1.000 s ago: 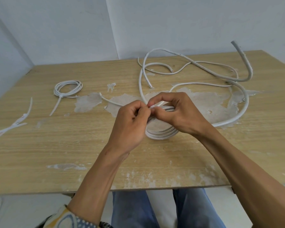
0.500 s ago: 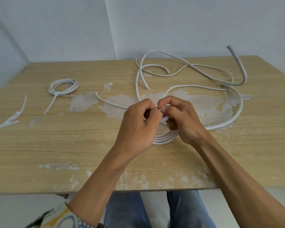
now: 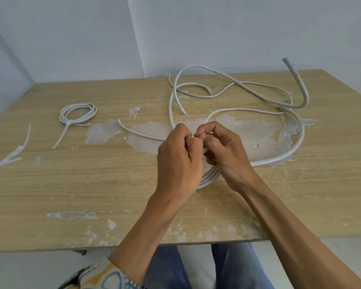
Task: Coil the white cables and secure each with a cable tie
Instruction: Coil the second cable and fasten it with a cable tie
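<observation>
The step in hand looks like the fastening of a second bundle. Both hands meet over a coil (image 3: 209, 177) of white cable near the middle of the table (image 3: 50, 184), most of it hidden under the palms. The left hand (image 3: 178, 161) and right hand (image 3: 225, 151) have their fingers curled tight, thumb against fingertips, pinching a small white piece between them. I take it for the cable tie (image 3: 194, 136), though too little shows to be sure. A long tail (image 3: 299, 140) appears to run from the coil out to the right, so this cable may not be fully wound. The next move likely calls for feeding the tie's tip through its head and pulling it snug while the loops are kept from springing apart. No box, tray or bin is in sight — everything lies on the bare tabletop. A tied coil (image 3: 78, 112) sits far left, loose cables (image 3: 233, 80) at the back, and spare ties (image 3: 7, 158) at the left edge.
</observation>
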